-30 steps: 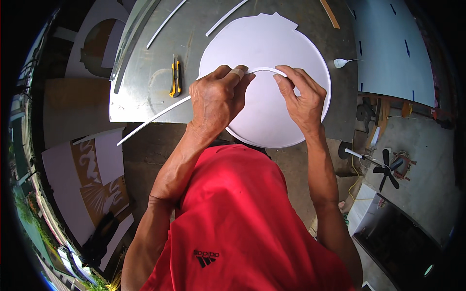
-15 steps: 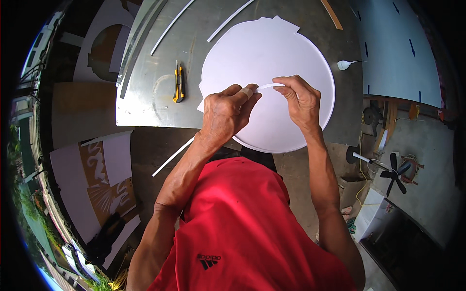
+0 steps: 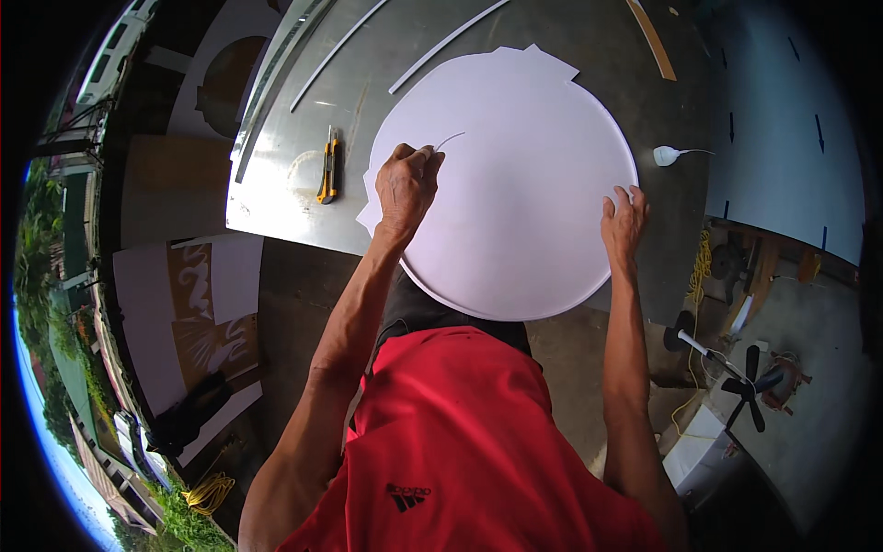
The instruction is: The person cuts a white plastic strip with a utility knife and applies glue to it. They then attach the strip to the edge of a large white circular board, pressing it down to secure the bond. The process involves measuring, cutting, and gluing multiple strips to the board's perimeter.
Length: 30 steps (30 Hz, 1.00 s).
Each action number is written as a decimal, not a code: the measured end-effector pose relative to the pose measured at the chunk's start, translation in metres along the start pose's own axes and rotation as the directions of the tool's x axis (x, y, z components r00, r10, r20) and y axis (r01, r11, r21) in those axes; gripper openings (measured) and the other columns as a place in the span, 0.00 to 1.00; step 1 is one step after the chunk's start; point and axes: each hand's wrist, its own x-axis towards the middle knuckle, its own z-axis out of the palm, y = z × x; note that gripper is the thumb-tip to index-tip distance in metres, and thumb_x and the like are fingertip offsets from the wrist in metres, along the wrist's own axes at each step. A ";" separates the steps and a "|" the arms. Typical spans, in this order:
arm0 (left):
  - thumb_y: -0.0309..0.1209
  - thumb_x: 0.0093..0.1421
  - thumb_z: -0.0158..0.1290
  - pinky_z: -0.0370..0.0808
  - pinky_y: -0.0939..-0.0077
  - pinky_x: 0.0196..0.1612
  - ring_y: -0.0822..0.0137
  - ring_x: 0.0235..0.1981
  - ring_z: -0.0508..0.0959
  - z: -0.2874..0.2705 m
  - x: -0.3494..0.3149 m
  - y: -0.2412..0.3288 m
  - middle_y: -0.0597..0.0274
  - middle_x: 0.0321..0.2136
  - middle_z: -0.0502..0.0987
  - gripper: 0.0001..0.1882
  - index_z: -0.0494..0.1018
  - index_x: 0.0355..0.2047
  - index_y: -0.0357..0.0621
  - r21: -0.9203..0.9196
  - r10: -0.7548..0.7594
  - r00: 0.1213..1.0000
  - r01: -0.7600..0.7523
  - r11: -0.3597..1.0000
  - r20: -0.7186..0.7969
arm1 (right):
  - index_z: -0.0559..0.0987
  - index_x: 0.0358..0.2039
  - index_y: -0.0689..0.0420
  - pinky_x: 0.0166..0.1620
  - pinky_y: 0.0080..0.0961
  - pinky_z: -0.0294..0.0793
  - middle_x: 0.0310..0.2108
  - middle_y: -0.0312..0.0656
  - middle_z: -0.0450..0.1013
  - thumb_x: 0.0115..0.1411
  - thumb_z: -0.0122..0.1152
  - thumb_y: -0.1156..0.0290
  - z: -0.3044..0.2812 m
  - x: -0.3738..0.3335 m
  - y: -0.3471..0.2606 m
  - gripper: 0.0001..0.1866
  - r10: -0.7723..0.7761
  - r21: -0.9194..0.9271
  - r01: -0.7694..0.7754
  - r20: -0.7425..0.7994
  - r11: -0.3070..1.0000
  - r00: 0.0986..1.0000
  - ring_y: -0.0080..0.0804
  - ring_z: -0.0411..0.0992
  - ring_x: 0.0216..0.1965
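Standing at a grey table [image 3: 359,101], wearing a red shirt [image 3: 460,414]. Working over a white disc [image 3: 506,221], flat on the table and slightly overhanging its near edge. Clenching the left hand [image 3: 407,189] over the disc's left part, gripping a thin piece [image 3: 449,140] between thumb and fingers. Pointing the piece's curved tip away from the body and to the right, over the disc's face; not showing clearly whether touching it. Hiding the rest of the piece in or behind the fist. Resting the right hand [image 3: 624,221] at the disc's right rim, fingers loosely bent, thumb turned in toward the face. Not being able to tell whether pinching the rim or only touching it. Stretching both bare forearms forward, well apart.

Having a yellow and black cutter [image 3: 328,166] on the table, near the left hand. Facing two white strips [image 3: 449,46] at the far side, slanting, with metal bars [image 3: 267,110] farther left and a brown strip [image 3: 653,41] far right. Having a small white bottle [image 3: 665,156] just right of the disc, spout pointing right. Working between pale panels [image 3: 138,304] on the left and a bluish sheet [image 3: 782,120] on the right, a black fan [image 3: 750,388] standing below the sheet.
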 end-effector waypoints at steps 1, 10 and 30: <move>0.36 0.61 0.66 0.77 0.61 0.31 0.55 0.27 0.81 0.008 0.006 -0.003 0.54 0.28 0.81 0.12 0.87 0.39 0.41 0.022 -0.006 1.000 0.006 1.000 -0.003 | 0.81 0.55 0.58 0.62 0.47 0.69 0.61 0.50 0.70 0.63 0.69 0.66 0.000 -0.005 0.009 0.21 0.047 -0.027 -0.046 0.027 0.999 0.999 0.50 0.69 0.58; 0.38 0.61 0.64 0.78 0.56 0.33 0.51 0.29 0.82 0.101 0.101 -0.037 0.54 0.29 0.82 0.10 0.87 0.32 0.45 0.121 0.045 0.999 -0.044 0.992 -0.010 | 0.74 0.63 0.61 0.66 0.45 0.66 0.66 0.48 0.67 0.66 0.63 0.75 0.024 -0.046 0.039 0.25 -0.055 0.016 0.054 0.097 0.998 0.994 0.50 0.63 0.64; 0.46 0.57 0.69 0.66 0.50 0.59 0.48 0.57 0.71 0.157 0.151 -0.068 0.55 0.56 0.75 0.31 0.77 0.59 0.48 0.212 0.088 0.994 -0.074 0.974 -0.058 | 0.79 0.56 0.60 0.62 0.44 0.70 0.58 0.47 0.73 0.63 0.64 0.76 0.065 0.152 -0.072 0.20 -0.183 0.182 0.190 -0.052 0.965 0.982 0.50 0.70 0.58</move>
